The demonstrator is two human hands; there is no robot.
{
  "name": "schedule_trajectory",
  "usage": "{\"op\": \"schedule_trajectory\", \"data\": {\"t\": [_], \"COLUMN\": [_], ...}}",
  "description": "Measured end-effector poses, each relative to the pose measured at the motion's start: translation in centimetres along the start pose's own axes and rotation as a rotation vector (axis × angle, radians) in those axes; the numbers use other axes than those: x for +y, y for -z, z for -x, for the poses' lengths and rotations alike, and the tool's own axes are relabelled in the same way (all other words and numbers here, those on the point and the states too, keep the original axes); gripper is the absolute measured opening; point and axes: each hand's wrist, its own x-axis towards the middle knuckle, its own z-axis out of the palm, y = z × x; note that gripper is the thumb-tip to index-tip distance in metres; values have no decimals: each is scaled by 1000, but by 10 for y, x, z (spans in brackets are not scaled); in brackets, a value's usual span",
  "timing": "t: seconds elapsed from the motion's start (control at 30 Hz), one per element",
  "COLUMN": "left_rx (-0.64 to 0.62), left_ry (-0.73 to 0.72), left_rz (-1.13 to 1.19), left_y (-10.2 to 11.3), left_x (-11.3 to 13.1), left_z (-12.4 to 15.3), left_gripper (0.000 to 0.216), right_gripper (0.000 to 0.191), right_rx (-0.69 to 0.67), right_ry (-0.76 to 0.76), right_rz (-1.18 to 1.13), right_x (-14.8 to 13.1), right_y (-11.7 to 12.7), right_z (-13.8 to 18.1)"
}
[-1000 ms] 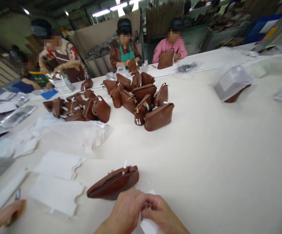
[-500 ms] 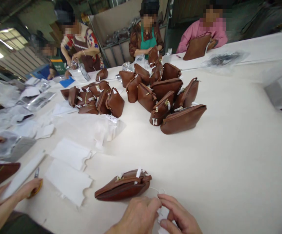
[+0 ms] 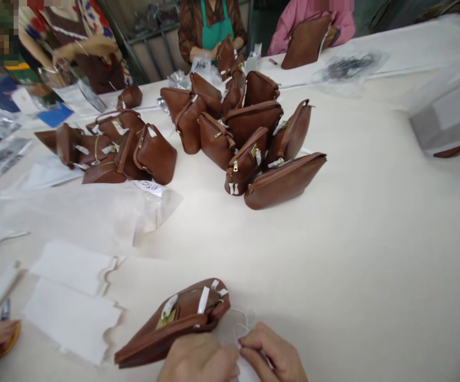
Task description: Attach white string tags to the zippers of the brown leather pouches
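A brown leather handbag point(image 3: 182, 318) leans on the table just beyond my hands, its handle and metal fittings partly wrapped in white. From its right end a thin white string point(image 3: 246, 317) loops down to my fingers. My left hand point(image 3: 200, 358), slightly blurred, is closed beside the bag's lower edge, with its fingertips at a white tag point(image 3: 248, 370). My right hand point(image 3: 273, 353) pinches the string between thumb and forefinger. The tag is mostly hidden between the two hands.
Several brown handbags point(image 3: 253, 122) stand grouped mid-table. White paper sheets point(image 3: 74, 313) and a plastic bag point(image 3: 94, 212) lie left. A co-worker's hand point(image 3: 1, 337) holds yellow-handled scissors point(image 3: 10, 347). A plastic-wrapped package point(image 3: 444, 122) stands right. Other people work across the table.
My view has tilted down and shifted right. The handbag now shows more of its top and sits closer. My right fingers have closed into a pinch on the string.
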Motion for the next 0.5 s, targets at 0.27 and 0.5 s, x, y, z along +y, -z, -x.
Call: {"op": "schedule_trajectory", "data": {"t": [0.27,0.5], "left_rx": [-188,-262], "left_ry": [122,51], "left_rz": [-280,-175], "left_y": [34,19], "left_x": [-10,-11], "left_z": [-36,-17], "left_gripper": [29,18], "right_gripper": [30,29], "right_rx": [245,128], "right_ry": [-74,-132], "right_rz": [-111,-207], "right_x": [-13,-9], "right_y": [-5,-11], "right_z": [-35,-45]}}
